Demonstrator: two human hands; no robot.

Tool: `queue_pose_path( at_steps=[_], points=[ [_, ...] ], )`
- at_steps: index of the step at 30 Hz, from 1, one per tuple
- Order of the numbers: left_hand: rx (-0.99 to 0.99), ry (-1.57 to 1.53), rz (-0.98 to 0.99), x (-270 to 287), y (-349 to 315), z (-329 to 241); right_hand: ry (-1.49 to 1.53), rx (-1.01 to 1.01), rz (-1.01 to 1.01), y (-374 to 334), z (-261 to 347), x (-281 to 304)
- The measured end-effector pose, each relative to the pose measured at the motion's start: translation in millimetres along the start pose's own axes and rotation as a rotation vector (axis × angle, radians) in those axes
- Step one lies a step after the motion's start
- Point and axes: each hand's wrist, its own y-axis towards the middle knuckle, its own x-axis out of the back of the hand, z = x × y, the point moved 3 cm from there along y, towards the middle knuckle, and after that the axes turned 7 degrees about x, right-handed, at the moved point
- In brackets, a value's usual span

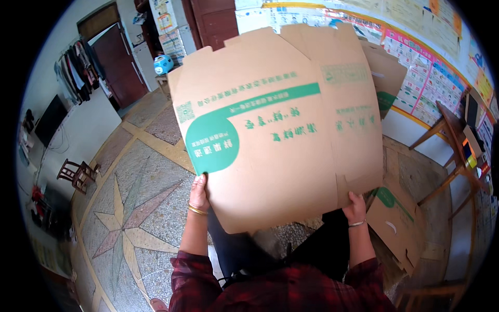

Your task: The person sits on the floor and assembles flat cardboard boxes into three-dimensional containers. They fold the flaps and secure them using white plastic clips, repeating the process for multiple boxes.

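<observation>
A large flattened cardboard box (280, 171), brown with green printing that reads upside down from here, is held up in front of me above my legs. At its lower left edge my left hand (199, 193) grips it, thumb on the near face and the other fingers hidden behind. My right hand (355, 208) closes on the lower right edge in the same way, thumb in front. The sheet is tilted, with notched flaps along its far edge. Behind its upper right side another brown cardboard piece (387, 70) with a green patch partly shows.
More flattened cardboard (395, 223) lies by my right leg. A wooden table (449, 130) with things on it stands along the right wall. At the left are a small wooden chair (77, 174), hanging clothes (78, 73) and a dark red door (120, 65). The stone floor (122, 229) has a star pattern.
</observation>
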Motion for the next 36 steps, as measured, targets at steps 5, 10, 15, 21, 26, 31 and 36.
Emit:
queue_pose_path(
  at_steps=[5, 10, 15, 21, 26, 31, 36],
  points=[
    [0.01, -0.03, -0.05, 9.5, 10.3, 11.0, -0.018, 0.053, 0.044, 7.2, 11.4, -14.4],
    [0.028, -0.025, -0.087, -5.7, 13.9, 12.1, -0.014, 0.064, 0.037, 12.1, 19.8, -28.5],
    [0.142, -0.123, -0.024, -1.0, 18.0, 3.1, -0.015, 0.046, 0.031, 17.5, 13.4, -46.5],
    [0.285, -0.187, 0.106, -20.2, 19.0, -28.2, 0.03, -0.007, -0.007, 24.2, 3.5, -48.4],
    [0.233, -0.177, 0.126, -8.5, 18.0, -14.5, 0.022, -0.008, -0.02, 20.1, -1.1, -44.2],
    [0.166, -0.265, 0.148, -18.0, 7.7, -11.4, -0.002, 0.018, -0.01, 15.6, 1.5, -48.8],
    [0.232, -0.339, 0.15, -40.3, 8.1, -35.1, 0.076, -0.056, -0.043, 23.3, 8.7, -46.1]
  ],
)
